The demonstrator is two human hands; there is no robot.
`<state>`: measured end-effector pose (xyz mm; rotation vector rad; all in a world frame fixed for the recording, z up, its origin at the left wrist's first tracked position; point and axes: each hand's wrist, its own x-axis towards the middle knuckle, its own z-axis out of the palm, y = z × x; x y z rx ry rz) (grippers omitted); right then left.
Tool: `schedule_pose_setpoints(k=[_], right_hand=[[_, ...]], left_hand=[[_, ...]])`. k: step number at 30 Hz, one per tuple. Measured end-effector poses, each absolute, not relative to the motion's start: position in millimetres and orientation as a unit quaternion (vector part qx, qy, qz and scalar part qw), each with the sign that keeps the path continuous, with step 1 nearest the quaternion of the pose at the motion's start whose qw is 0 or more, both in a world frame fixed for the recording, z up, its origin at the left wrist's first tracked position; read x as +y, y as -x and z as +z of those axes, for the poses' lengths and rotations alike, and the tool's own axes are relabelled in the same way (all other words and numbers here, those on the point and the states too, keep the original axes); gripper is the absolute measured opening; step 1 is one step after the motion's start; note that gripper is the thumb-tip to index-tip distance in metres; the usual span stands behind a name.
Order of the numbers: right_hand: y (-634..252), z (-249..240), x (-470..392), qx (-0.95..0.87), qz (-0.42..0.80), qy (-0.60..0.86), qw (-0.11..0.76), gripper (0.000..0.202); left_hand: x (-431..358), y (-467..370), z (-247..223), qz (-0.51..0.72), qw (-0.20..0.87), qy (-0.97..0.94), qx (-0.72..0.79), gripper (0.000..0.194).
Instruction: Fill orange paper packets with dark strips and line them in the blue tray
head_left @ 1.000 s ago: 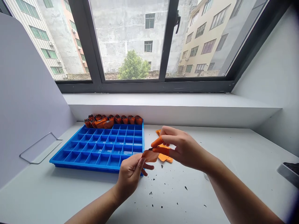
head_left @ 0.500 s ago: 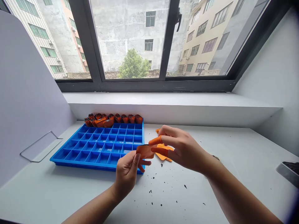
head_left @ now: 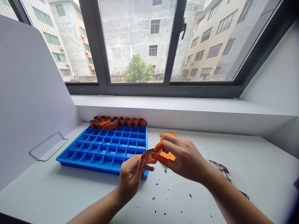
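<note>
My left hand (head_left: 132,172) pinches a small orange packet (head_left: 147,156) between thumb and fingers, in front of the tray's right corner. Dark material shows along the packet's upper edge. My right hand (head_left: 179,155) wears orange finger cots (head_left: 160,158) on thumb and index finger. Those two fingers close on the packet's right end; their exact contact is partly hidden. Flat orange pieces (head_left: 171,155) lie on the table behind my right hand, partly covered by it. To the left stands a blue compartment tray (head_left: 87,168), with filled orange packets (head_left: 121,120) upright in its back compartments.
Dark flakes (head_left: 165,214) are scattered on the white table (head_left: 81,189). A clear sheet or bag with dark bits (head_left: 220,168) lies beyond my right forearm. At left, a wire stand (head_left: 37,159) juts from a white panel (head_left: 35,93). A window ledge (head_left: 187,107) runs behind.
The packet's upper edge has parted and shows dark material inside. My right index finger has bent in closer to it. The camera view has shifted slightly, bringing more of the clear sheet into sight.
</note>
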<state>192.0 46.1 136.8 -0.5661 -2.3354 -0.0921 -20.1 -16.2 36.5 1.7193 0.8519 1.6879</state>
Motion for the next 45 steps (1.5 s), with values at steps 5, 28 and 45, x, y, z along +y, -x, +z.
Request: schedule_pose_setpoints(k=[5, 28, 45], right_hand=[[-191.3, 135.1, 46.4, -0.907, -0.023, 0.243, 0.342, 0.017], [-191.7, 136.2, 41.1, -0.915, 0.018, 0.251, 0.315, 0.016], [-194.1, 142.8, 36.5, -0.935, -0.044, 0.268, 0.227, 0.014]], left_hand=[[-14.6, 20.7, 35.5, 0.627, 0.28, -0.656, 0.313, 0.032], [-13.7, 25.1, 34.7, 0.615, 0.271, -0.67, 0.316, 0.031], [-4.6, 29.6, 30.6, 0.573, 0.3, -0.686, 0.333, 0.015]])
